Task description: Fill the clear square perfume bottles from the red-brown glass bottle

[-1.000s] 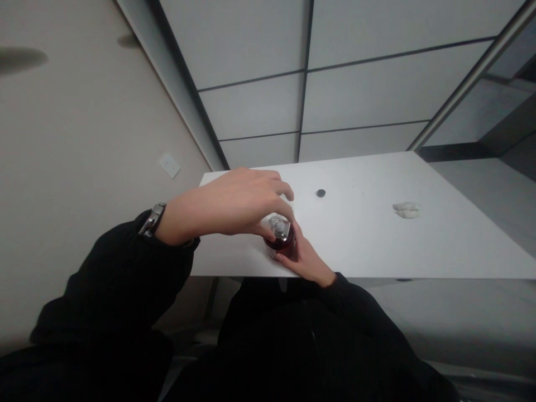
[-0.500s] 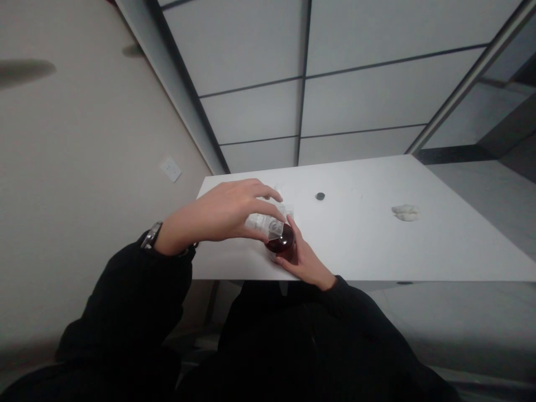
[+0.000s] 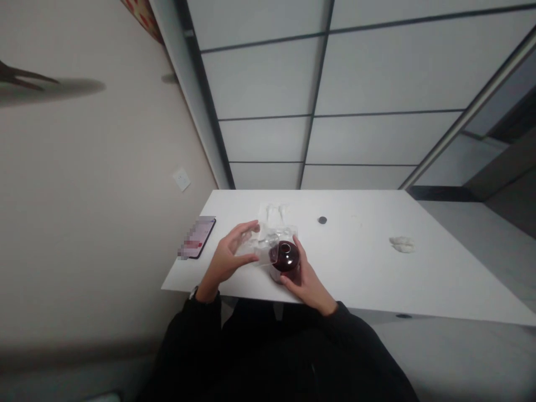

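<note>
Head view: right hand [image 3: 309, 287] clamped on dark red jar [image 3: 285, 261], lower middle of table [image 3: 355, 268]. Left hand [image 3: 228, 257] open, fingers spread, just beside clear plastic wrap [image 3: 262, 245] on jar's left. Phone [image 3: 196, 237] at left table edge; white paper [image 3: 274, 213] behind; small black disc [image 3: 322, 220] and white lump [image 3: 402, 244] right.

- The left hand [image 3: 231, 252] has drawn back off the top of the dark red jar [image 3: 285, 258], now open just left of the right hand's [image 3: 307, 285] grip.
- Clear plastic film [image 3: 268, 243] now lies between both hands, leaving the jar's top bare.
- A smartphone [image 3: 200, 237] has come into view, well left of the grip.
</note>
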Motion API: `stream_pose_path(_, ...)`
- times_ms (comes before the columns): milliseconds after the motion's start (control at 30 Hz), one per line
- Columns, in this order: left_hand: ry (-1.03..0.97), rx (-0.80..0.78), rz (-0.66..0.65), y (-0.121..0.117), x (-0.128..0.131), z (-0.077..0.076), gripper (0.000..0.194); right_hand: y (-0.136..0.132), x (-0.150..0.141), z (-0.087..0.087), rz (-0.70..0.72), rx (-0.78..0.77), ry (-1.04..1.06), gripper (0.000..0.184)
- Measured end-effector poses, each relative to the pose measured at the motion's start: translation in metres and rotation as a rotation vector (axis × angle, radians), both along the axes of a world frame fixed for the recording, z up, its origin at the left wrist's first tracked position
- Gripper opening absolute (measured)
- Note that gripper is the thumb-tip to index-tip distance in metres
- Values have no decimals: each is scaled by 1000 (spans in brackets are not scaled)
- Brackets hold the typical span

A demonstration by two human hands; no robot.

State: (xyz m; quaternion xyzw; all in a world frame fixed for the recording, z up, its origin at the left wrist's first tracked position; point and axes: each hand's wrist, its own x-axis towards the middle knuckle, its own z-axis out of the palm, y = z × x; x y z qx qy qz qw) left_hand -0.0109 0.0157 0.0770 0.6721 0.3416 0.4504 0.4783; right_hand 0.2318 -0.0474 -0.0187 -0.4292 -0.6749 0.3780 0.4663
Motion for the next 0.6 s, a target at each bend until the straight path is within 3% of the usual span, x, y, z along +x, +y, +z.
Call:
stream_pose_path(100, -348, -168, 101, -14, 10, -43, 88, 0, -1, -2, -2, -14, 22, 108)
stream_pose_path(200, -552, -340, 116, -29, 19, -64, 95, 0, -1, -5, -8, -24, 29, 110)
stream_pose_path(300, -612, -435, 138, -38, 22, -69, 93, 0, -1, -4, 2, -31, 17, 110)
stream_pose_path(433, -633, -431, 203, -34, 15, -69, 83, -1, 1, -4, 4, -33, -2, 107)
stream_pose_path(600, -539, -359, 133, -18, 6, -59, 104, 0, 0, -6, -6, -13, -6, 106)
